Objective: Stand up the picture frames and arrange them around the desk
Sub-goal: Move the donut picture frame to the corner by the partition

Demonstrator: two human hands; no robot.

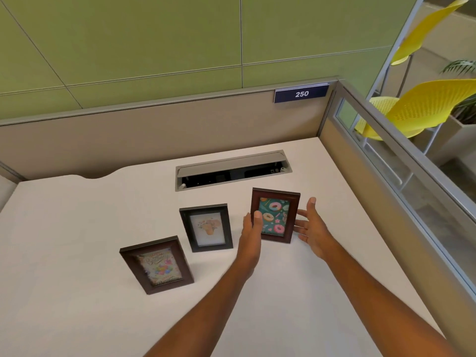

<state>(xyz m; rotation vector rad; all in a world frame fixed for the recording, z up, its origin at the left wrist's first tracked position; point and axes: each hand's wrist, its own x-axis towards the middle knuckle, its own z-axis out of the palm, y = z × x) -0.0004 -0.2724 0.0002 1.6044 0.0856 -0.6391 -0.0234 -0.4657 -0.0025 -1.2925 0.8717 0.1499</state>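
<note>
Head view looks down on the white desk top (77,253) of a cubicle, and three small picture frames stand on it in a loose line that goes from near left to far right. My left hand (251,231) touches the left edge of the reddish-brown wooden frame with the doughnut picture (275,215); the thumb lies on the front of the moulding and the other fingers seem to be behind it, so I think this hand steadies the frame and does not lift it. My right hand (313,231) is open, the fingers spread apart, just beside the right edge of the same frame, and I cannot tell if the fingertips touch it. I hold it there as a guard, in case the frame tips. This frame is upright, near the grey cable tray (233,170) that is set in the desk, with its lid raised. The black frame with the flower drawing (206,228) stands in the middle, leaning back a little on its support. The dark brown frame with the birthday card (156,265) stands nearest to me. All three face toward me, so the task looks nearly done; what remains, I judge, is to let go of the doughnut frame gently.
</note>
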